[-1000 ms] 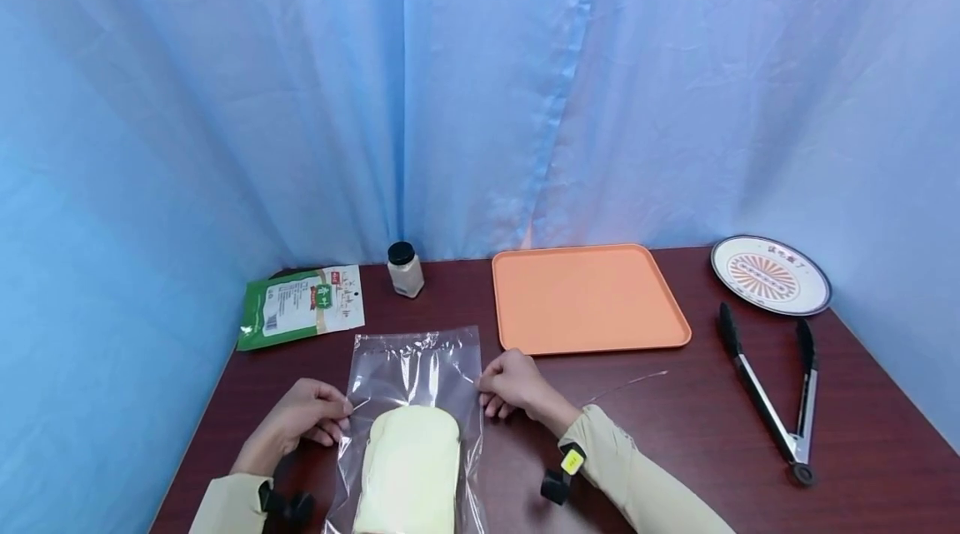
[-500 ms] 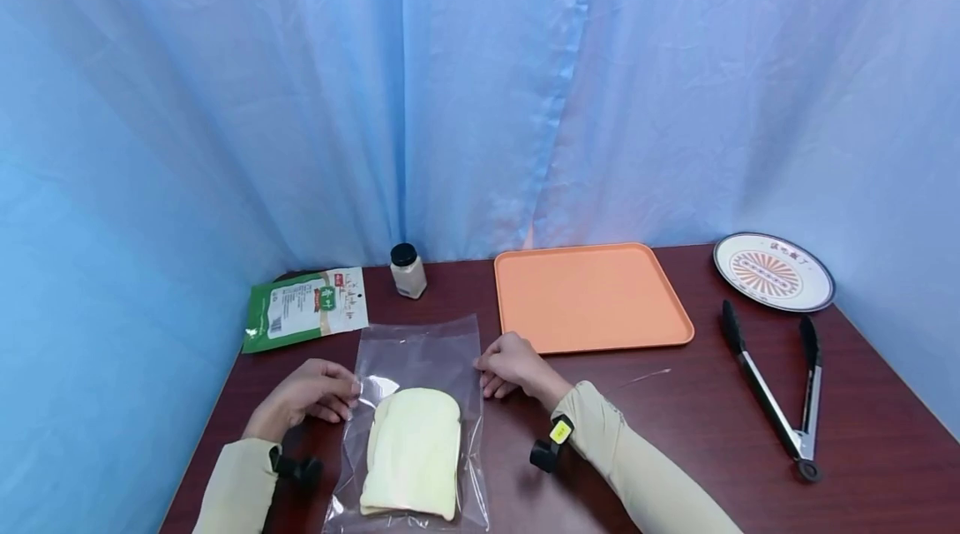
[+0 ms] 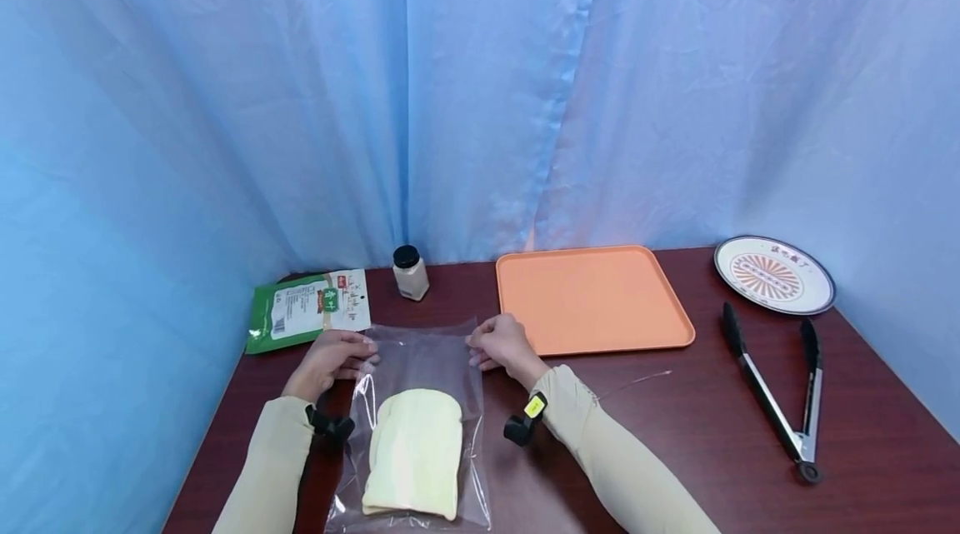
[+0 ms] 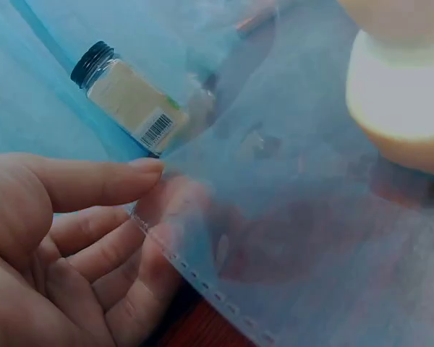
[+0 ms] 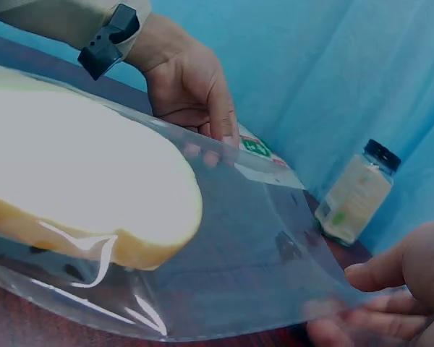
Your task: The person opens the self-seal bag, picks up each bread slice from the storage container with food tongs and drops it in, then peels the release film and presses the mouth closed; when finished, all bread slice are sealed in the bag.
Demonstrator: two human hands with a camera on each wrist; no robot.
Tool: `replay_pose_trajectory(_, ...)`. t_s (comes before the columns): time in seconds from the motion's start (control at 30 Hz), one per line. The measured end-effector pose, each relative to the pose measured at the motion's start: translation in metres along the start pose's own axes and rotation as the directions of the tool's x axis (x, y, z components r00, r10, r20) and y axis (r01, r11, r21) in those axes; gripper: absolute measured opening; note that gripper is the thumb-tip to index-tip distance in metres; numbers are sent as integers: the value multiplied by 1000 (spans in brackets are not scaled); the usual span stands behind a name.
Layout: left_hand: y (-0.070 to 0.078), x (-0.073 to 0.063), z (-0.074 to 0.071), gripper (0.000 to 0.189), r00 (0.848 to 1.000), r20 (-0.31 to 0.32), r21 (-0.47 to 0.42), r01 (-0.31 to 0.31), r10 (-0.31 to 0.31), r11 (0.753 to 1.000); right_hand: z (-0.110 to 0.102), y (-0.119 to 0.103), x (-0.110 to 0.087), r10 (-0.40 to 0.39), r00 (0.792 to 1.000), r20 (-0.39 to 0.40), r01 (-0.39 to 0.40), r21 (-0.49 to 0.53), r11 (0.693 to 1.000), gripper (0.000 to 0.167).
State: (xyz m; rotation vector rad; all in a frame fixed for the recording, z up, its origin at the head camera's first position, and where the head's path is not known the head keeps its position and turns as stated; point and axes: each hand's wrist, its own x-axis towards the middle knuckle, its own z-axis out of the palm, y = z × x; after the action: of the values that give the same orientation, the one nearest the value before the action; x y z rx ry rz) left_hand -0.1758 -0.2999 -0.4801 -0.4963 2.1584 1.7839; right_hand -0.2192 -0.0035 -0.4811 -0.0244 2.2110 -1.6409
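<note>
A clear plastic bag [image 3: 427, 363] lies on the table with slices of bread [image 3: 415, 455] inside it, one slice slightly offset over another. At the bag's upper left edge my left hand [image 3: 333, 361] pinches the film between thumb and fingers. Opposite, near the upper right corner, my right hand [image 3: 504, 344] pinches the other edge. In the left wrist view the left thumb presses the film against the fingers seen through it. From the right wrist, the bread [image 5: 87, 166] shows through the bag, with the right fingers [image 5: 390, 318] holding the corner at lower right.
Behind the bag stand a black-lidded jar [image 3: 411, 274] and a green and white packet [image 3: 309, 309]. An orange tray [image 3: 592, 301] lies behind the right hand. Farther right are a patterned plate [image 3: 774, 274] and opened tongs [image 3: 772, 401]. A thin tie [image 3: 648, 377] lies below the tray.
Both hands have moved up along the bag's edges toward its far end, the left one also rightward. The bag and bread shifted slightly, and the bread's near edge has come into view.
</note>
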Motion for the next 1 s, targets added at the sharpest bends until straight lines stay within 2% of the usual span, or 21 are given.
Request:
replay_pose_trajectory(0.13,-3,2,-2,19,1000,-15,-60,-25,24,998,-3,4,6,-21,999,-24,22,31,999,10)
replay_pose_trajectory(0.43,-10,0,-10,7,996,27,-191,-80,86,978,-10,4,6,-60,998,5,59,66,996,10)
replay_pose_trajectory(0.7,-11,-1,-15,12,992,54,-255,-95,113,962,-13,2,5,-154,988,11,155,-18,988,10)
replay_pose_trajectory(0.83,-14,0,-17,17,990,69,-291,-101,126,951,-13,4,6,-191,982,3,191,-21,981,9)
replay_pose_trajectory(1.0,-18,3,-16,25,987,55,-345,-124,152,931,-13,6,9,-221,975,-4,221,-8,975,11)
